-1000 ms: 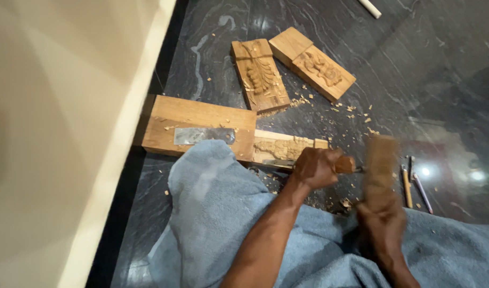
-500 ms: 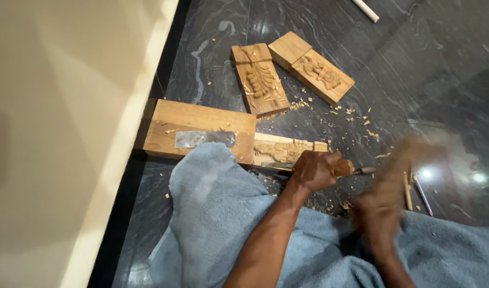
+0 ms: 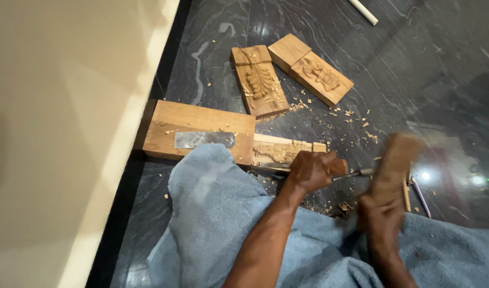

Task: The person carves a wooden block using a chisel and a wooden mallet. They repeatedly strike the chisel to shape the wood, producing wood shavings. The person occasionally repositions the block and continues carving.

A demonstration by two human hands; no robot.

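1. We see a floor of dark polished stone, glossy, with pale veins and a bright glare spot.
2. We note three carved blocks of light raw wood, matt, rough where cut.
3. We see a plain wooden plank, smooth, bearing a shiny grey tape-like patch.
4. We find soft, fuzzy blue cloth.
5. We see a worn wooden mallet, blurred, and a thin metal chisel shaft.
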